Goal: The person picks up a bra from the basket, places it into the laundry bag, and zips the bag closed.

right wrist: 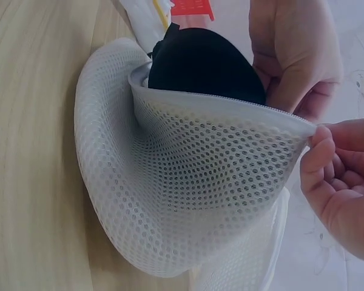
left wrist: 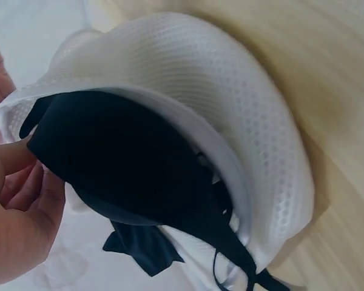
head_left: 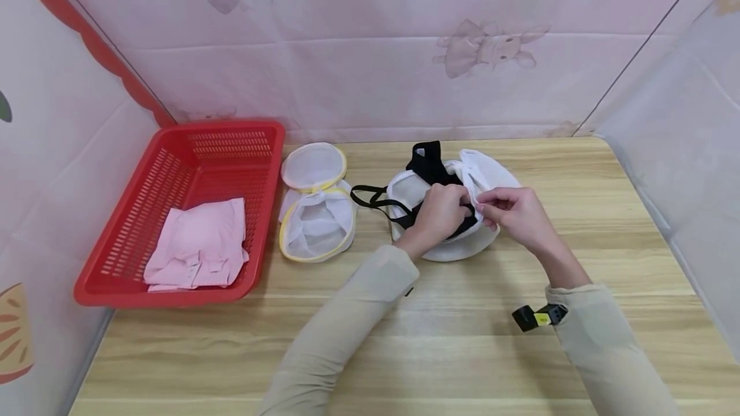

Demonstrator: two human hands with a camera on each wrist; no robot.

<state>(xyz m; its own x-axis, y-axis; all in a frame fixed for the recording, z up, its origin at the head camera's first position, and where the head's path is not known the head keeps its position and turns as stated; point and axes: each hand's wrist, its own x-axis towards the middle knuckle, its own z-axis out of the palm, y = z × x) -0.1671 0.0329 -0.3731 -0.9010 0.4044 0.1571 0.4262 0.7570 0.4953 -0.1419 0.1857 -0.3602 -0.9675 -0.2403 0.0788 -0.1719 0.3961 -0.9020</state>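
Note:
A black bra (head_left: 428,164) lies partly inside a white mesh laundry bag (head_left: 457,252), its straps hanging out to the left. My left hand (head_left: 440,210) pinches the edge of one bra cup (left wrist: 121,157) at the bag's mouth. Opposite it, my right hand (head_left: 517,216) pinches the zipped rim of the bag between thumb and index finger and holds that rim up, as the right wrist view shows. The honeycomb mesh (right wrist: 188,163) stretches below the rim. The far part of the bra inside the bag is hidden.
At left stands a red plastic basket (head_left: 272,210) holding a folded pink garment (head_left: 196,242). Between basket and hands sits a white mesh bag with yellow trim (head_left: 318,233), its round lid flipped back. A printed cloth wall (head_left: 370,88) borders the wooden table's (head_left: 462,352) back edge.

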